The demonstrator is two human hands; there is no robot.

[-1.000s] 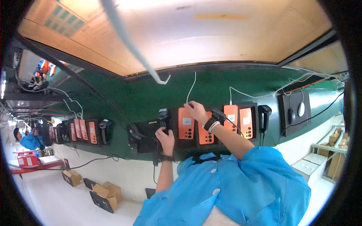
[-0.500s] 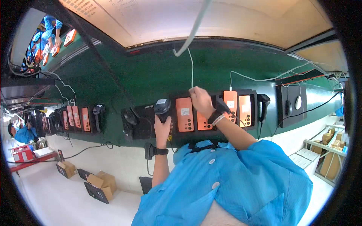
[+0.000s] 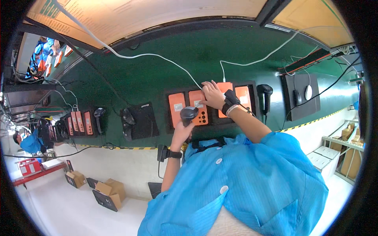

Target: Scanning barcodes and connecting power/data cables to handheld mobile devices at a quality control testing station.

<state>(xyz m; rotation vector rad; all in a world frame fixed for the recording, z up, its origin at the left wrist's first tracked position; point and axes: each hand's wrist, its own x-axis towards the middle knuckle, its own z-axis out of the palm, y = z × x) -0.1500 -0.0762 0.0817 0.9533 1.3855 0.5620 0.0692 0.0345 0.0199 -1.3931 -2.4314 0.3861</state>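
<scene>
Head view: the left hand (image 3: pixel 182 133) has its fingers wrapped round the handle of a black handheld barcode scanner (image 3: pixel 189 113), whose head overlaps the left side of an orange smartphone (image 3: pixel 198 99), second from the left of four in a black tray (image 3: pixel 213 118). That phone lies beyond and to the right of the left hand's grip, its long axis running away from the body, dark camera rings (image 3: pixel 203 117) at the near end. Whether the scanner touches it or hangs above, I cannot tell. The right hand (image 3: pixel 213 96) is nearer the phone's far right corner, palm down, fingers slightly bent, beside the end of a white cable (image 3: pixel 182 68); whether they pinch its plug is hidden. Partly behind that hand and wrist, the third phone (image 3: pixel 225 86) has a white lead (image 3: pixel 224 72) at its far edge
</scene>
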